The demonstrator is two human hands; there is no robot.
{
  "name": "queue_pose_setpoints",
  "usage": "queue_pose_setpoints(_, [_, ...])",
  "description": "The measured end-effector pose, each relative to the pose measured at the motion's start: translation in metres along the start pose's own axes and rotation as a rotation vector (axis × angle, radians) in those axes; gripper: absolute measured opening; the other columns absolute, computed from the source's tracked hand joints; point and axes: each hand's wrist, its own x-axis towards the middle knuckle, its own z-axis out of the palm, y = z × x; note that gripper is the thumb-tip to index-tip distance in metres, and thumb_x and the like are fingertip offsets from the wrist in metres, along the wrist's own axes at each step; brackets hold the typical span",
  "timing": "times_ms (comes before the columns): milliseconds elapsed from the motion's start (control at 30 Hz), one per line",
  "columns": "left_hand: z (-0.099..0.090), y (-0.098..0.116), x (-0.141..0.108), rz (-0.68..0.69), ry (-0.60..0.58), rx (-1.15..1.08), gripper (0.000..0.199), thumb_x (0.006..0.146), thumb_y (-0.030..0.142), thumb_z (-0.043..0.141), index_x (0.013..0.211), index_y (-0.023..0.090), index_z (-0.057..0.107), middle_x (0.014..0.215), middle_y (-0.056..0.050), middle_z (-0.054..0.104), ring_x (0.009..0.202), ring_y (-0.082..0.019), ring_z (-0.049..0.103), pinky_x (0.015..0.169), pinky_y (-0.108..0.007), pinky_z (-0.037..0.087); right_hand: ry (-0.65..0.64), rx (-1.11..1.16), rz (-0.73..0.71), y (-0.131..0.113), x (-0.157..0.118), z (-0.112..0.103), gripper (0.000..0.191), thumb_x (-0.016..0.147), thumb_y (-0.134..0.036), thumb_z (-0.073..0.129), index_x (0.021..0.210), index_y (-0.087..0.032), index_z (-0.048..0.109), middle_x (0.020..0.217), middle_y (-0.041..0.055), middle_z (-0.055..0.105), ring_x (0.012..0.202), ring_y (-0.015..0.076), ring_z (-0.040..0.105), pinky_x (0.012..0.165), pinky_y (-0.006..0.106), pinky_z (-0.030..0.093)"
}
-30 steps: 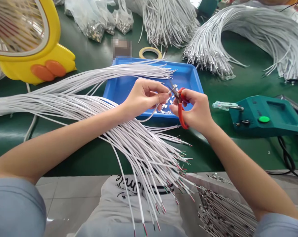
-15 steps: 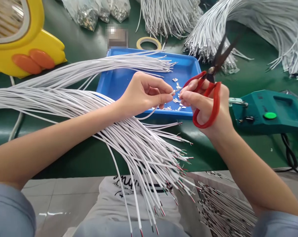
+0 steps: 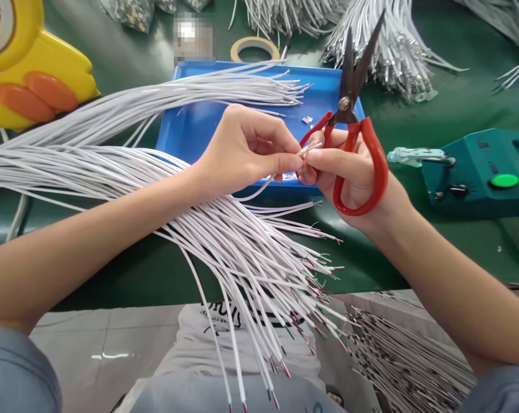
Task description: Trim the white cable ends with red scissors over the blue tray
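Note:
Between thumb and fingers, my left hand (image 3: pixel 255 146) pinches a white cable (image 3: pixel 268 184) close to its stripped end. My right hand (image 3: pixel 349 166) carries red-handled scissors (image 3: pixel 344 103), their dark blades parted and pointing up and away. Its thumb and fingertip meet at the cable's end, touching my left fingertips. Beneath my hands lies a blue tray (image 3: pixel 173 123) with small white scraps inside. One bunch of white cables (image 3: pixel 225 90) rests across the tray. A second bunch of cables (image 3: pixel 242 246), with red and green wire ends, runs under my left forearm and over the table edge.
A green machine (image 3: pixel 479 172) with a lit button stands at the right. Behind the tray are a tape roll (image 3: pixel 255 41) and more cable bundles (image 3: pixel 384 51). A yellow duck-shaped object (image 3: pixel 35 74) is at far left. More cables (image 3: pixel 406 350) lie below the table.
My right hand has moved left to meet my left fingertips at the cable end. The scissors have swung to point more upright. The view has shifted slightly.

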Motion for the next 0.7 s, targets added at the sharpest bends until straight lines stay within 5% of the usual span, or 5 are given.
queue_pose_setpoints(167, [-0.0001, 0.0003, 0.0004, -0.006, -0.01, 0.022, 0.021, 0.069, 0.026, 0.081, 0.068, 0.01, 0.068, 0.061, -0.003, 0.061, 0.064, -0.012, 0.059, 0.058, -0.023, 0.05, 0.01, -0.154, 0.035, -0.0034, 0.0002, 0.0007, 0.035, 0.078, -0.052, 0.065, 0.067, -0.024, 0.047, 0.062, 0.0006, 0.047, 0.058, 0.0145, 0.048, 0.06, 0.035, 0.049])
queue_pose_setpoints(400, [-0.0005, 0.0006, -0.0005, -0.03, -0.01, 0.05, 0.025, 0.07, 0.031, 0.08, 0.07, 0.009, 0.067, 0.063, -0.004, 0.062, 0.067, -0.013, 0.059, 0.061, -0.025, 0.052, 0.027, -0.216, 0.039, -0.0058, -0.0003, 0.002, 0.04, 0.079, -0.058, 0.062, 0.068, -0.024, 0.045, 0.06, 0.0014, 0.048, 0.059, 0.0153, 0.05, 0.058, 0.036, 0.05])
queue_pose_setpoints(700, [-0.0001, -0.0026, 0.0002, 0.063, -0.047, 0.148, 0.042, 0.076, 0.049, 0.069, 0.072, 0.007, 0.066, 0.063, -0.001, 0.059, 0.065, -0.01, 0.06, 0.061, -0.025, 0.054, 0.041, -0.051, 0.09, -0.0071, -0.0021, 0.0009, 0.02, 0.08, -0.03, 0.067, 0.067, -0.022, 0.054, 0.062, -0.0004, 0.052, 0.058, 0.012, 0.051, 0.061, 0.032, 0.05])
